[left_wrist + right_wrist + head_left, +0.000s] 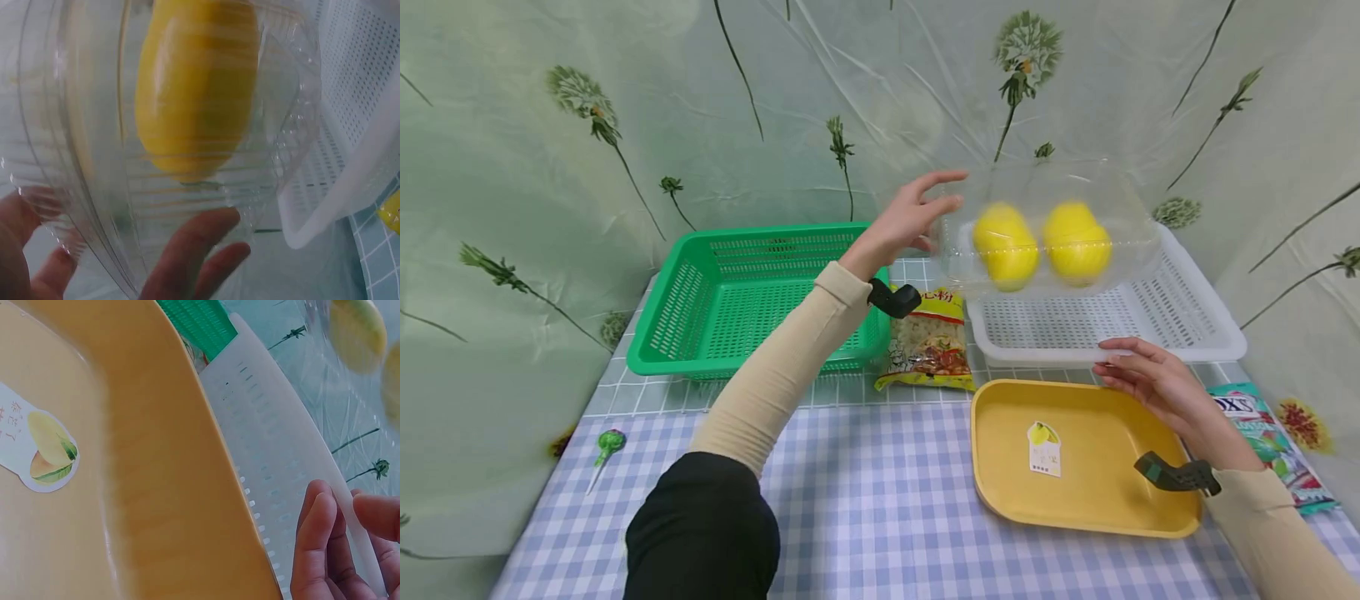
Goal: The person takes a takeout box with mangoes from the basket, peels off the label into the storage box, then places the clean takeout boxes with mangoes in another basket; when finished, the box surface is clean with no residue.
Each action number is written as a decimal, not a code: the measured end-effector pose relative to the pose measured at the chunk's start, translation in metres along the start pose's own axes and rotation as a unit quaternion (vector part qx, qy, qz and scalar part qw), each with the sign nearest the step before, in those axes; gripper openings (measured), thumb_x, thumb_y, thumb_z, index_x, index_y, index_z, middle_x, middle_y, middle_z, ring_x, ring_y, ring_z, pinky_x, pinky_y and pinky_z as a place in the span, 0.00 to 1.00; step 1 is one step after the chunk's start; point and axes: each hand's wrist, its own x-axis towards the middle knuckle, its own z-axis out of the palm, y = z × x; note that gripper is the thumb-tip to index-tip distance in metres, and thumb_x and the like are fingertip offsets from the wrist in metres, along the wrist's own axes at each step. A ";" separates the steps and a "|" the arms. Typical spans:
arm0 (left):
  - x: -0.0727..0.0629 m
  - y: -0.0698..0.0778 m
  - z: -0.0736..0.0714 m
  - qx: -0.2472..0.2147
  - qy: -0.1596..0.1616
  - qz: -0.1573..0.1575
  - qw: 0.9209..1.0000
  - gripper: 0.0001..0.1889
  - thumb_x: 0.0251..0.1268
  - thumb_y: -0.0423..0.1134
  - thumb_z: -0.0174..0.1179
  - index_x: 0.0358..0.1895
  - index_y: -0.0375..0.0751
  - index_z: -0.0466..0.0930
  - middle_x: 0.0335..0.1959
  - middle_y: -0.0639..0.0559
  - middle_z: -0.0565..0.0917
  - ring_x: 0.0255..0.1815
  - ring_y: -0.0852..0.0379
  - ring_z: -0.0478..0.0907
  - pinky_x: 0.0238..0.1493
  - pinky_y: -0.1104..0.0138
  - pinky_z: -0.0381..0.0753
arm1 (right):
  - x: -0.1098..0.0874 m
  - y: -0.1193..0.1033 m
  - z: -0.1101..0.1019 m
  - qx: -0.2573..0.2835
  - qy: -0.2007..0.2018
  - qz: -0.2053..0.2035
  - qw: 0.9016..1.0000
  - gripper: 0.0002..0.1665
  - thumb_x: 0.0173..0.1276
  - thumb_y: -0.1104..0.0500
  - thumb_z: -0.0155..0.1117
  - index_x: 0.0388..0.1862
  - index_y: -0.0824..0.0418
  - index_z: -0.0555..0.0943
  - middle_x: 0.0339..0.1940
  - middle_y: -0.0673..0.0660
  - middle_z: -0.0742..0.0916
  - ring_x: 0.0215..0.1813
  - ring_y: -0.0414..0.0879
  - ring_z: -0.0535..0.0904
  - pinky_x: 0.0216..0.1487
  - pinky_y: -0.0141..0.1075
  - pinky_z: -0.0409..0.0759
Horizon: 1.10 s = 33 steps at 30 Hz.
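My left hand [901, 218] holds the left end of a clear plastic box [1123, 208], tilted and raised above the white basket [1157, 296]. Yellow lemon-like fruits [1011, 250] show through its walls; one fruit [197, 87] fills the middle of the left wrist view. The fingers [194, 240] of that hand lie against the ribbed plastic. At the basket's front rim is my right hand [1161, 387], its thumb and fingers on either side of the rim [359, 540] in the right wrist view. The yellow tray [1000, 467] sits just below that hand.
A green basket [658, 317] stands at the back left. Between the baskets lies a food packet [928, 342]. A teal candy bag [1262, 429] is right of the tray, a green lollipop [610, 442] at the far left. The tray bears a lemon label [1045, 454].
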 end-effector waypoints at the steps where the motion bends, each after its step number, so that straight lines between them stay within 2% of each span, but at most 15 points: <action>1: 0.004 0.000 0.001 -0.005 -0.003 -0.006 1.000 0.24 0.74 0.43 0.52 0.70 0.54 0.65 0.63 0.47 0.71 0.11 0.56 0.53 0.23 0.61 0.76 | 0.000 0.000 0.000 0.000 0.002 0.001 1.000 0.19 0.75 0.72 0.44 0.45 0.61 0.83 0.41 0.57 0.87 0.43 0.48 0.85 0.45 0.35 0.81; 5: 0.015 0.006 0.007 -0.016 -0.009 -0.029 0.999 0.25 0.74 0.41 0.51 0.72 0.52 0.63 0.64 0.47 0.70 0.10 0.58 0.51 0.23 0.64 0.75 | 0.000 0.000 0.001 0.003 0.002 0.003 1.000 0.19 0.75 0.71 0.44 0.45 0.61 0.84 0.41 0.57 0.87 0.43 0.48 0.85 0.44 0.35 0.81; 11: 0.027 0.013 0.022 0.009 -0.011 -0.041 0.999 0.25 0.74 0.38 0.51 0.72 0.48 0.62 0.64 0.48 0.69 0.11 0.59 0.52 0.26 0.65 0.76 | -0.001 0.000 0.000 0.002 -0.005 -0.003 1.000 0.19 0.76 0.71 0.44 0.45 0.61 0.83 0.42 0.56 0.86 0.44 0.48 0.85 0.44 0.34 0.81; 16: 0.051 -0.005 0.032 0.020 -0.006 -0.044 0.999 0.24 0.73 0.41 0.53 0.70 0.53 0.66 0.63 0.52 0.71 0.10 0.60 0.49 0.26 0.62 0.78 | -0.001 -0.001 0.000 0.000 -0.004 -0.001 1.000 0.19 0.76 0.71 0.44 0.46 0.61 0.84 0.42 0.56 0.86 0.44 0.47 0.85 0.44 0.34 0.81; 20: 0.066 -0.021 0.039 0.028 0.003 -0.054 0.998 0.23 0.72 0.43 0.55 0.69 0.56 0.68 0.59 0.51 0.74 0.08 0.59 0.50 0.21 0.63 0.77 | 0.000 0.000 0.000 0.000 -0.009 -0.005 1.000 0.19 0.76 0.71 0.43 0.46 0.61 0.84 0.42 0.56 0.86 0.44 0.47 0.84 0.44 0.35 0.81; 24: 0.071 -0.032 0.050 0.041 0.008 -0.061 0.997 0.24 0.72 0.41 0.55 0.69 0.53 0.67 0.57 0.49 0.76 0.07 0.59 0.51 0.16 0.66 0.72 | 0.000 0.001 0.001 -0.006 -0.011 -0.007 1.000 0.19 0.76 0.71 0.44 0.47 0.61 0.84 0.42 0.56 0.86 0.44 0.47 0.84 0.44 0.34 0.81; 30: 0.073 -0.047 0.069 0.056 0.002 -0.097 0.994 0.24 0.71 0.41 0.55 0.69 0.53 0.67 0.61 0.50 0.73 0.08 0.61 0.50 0.19 0.64 0.74 | -0.001 0.001 0.001 -0.013 -0.012 -0.006 1.000 0.18 0.76 0.70 0.45 0.47 0.60 0.84 0.42 0.56 0.87 0.44 0.47 0.85 0.44 0.33 0.81; 33: 0.071 -0.051 0.081 0.062 0.011 -0.113 0.992 0.24 0.71 0.41 0.55 0.69 0.53 0.67 0.64 0.51 0.71 0.18 0.60 0.69 0.25 0.61 0.80 | 0.000 0.001 0.001 -0.009 -0.019 -0.007 1.000 0.19 0.76 0.70 0.44 0.47 0.61 0.84 0.43 0.56 0.87 0.44 0.47 0.85 0.44 0.33 0.81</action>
